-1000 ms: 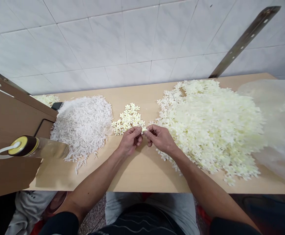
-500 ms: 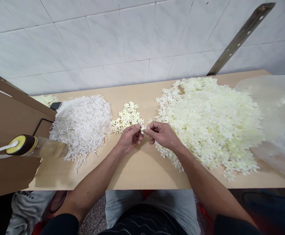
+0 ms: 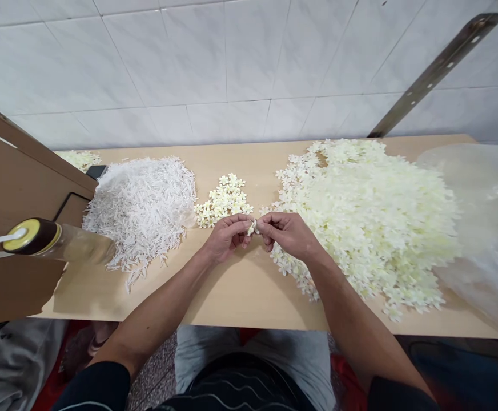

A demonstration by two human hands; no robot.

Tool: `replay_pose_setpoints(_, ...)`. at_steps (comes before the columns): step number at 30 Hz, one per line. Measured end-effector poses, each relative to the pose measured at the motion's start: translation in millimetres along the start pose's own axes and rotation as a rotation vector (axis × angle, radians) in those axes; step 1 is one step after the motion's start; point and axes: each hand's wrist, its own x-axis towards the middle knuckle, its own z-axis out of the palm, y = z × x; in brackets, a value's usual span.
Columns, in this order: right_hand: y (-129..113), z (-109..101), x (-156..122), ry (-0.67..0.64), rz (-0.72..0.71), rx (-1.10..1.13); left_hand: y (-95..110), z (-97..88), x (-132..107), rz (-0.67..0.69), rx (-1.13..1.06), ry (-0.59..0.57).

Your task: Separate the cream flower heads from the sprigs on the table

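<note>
Between my fingertips is a small pale-yellow artificial flower, pinched from both sides. My left hand is closed, thumb and forefinger on the flower's left side. From the right, my right hand pinches it too, its other fingers curled under. Whether a stem piece is also in the fingers is too small to tell. Just beyond the left hand lies a small group of pale-yellow flowers. A big heap of loose flowers spreads right of my right hand. Left of the small group is a pile of thin white stem-like pieces.
A clear bottle with a yellow-and-brown lid stands at the left by a brown cardboard box. Clear plastic sheeting covers the table's right end. Behind the wooden table rises a tiled wall with a slotted metal strip.
The flower between my fingers has turned and now shows more side-on. Both hands stay together in the same place. The head view has shifted and tilted slightly.
</note>
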Motion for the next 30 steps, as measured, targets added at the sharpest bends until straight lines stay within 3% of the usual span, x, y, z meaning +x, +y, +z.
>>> replay_pose_setpoints(5,-3.7,-6.9,-3.4,0.033,-0.020,0.034,-1.0,-1.1,-1.1,-0.030,-0.018,-0.046)
replay_pose_setpoints(15,-20.4,-22.9,-15.3,0.094,-0.062,-0.035,-5.0,-2.2,2.7,-0.009,-0.114,0.027)
replay_pose_setpoints(18,-24.0,-33.3,-28.1,0.157,-0.014,-0.209,-5.3,-4.3,3.3,0.009,-0.117,0.025)
replay_pose_setpoints(22,-31.6,-44.2,-43.9,0.309,0.029,-0.707,-5.9,-6.1,3.2,0.007,-0.114,0.032)
replay_pose_setpoints(24,-35.4,-41.3,-44.4,0.392,-0.014,-0.898,-6.9,-6.4,3.7,0.002,-0.119,0.029)
replay_pose_setpoints(26,-37.0,-31.2,-38.5,0.434,-0.074,-0.925,-8.2,-6.4,4.5,0.006,-0.117,0.029)
replay_pose_setpoints(28,-35.1,-16.8,-27.9,0.384,-0.102,-0.789,-9.3,-6.1,5.1,0.013,-0.096,0.027)
replay_pose_setpoints(30,-29.9,-3.0,-16.4,0.251,-0.071,-0.601,-9.8,-5.4,5.2,0.022,-0.048,0.020)
